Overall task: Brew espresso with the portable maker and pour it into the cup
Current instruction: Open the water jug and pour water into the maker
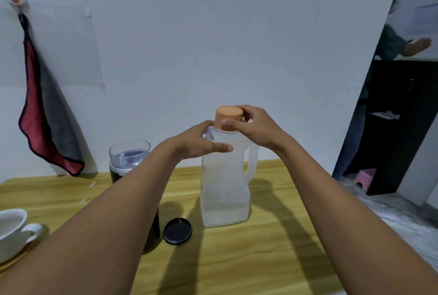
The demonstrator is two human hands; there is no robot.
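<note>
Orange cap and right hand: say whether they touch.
Touching. Head view shows the right hand pinching the orange cap on the jug between thumb and fingers.

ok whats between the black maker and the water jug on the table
Head view: a black round lid lies flat on the table between the maker and the water jug, nearer the maker.

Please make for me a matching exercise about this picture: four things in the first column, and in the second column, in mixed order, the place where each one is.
Things
1. orange cap
2. black lid
3. white cup
4. red and grey cloth

Places
A. hangs on the wall
B. lies flat on the table
C. on top of the jug, pinched by the right hand
D. stands at the left edge of the table

Pairs: 1-C, 2-B, 3-D, 4-A
</note>
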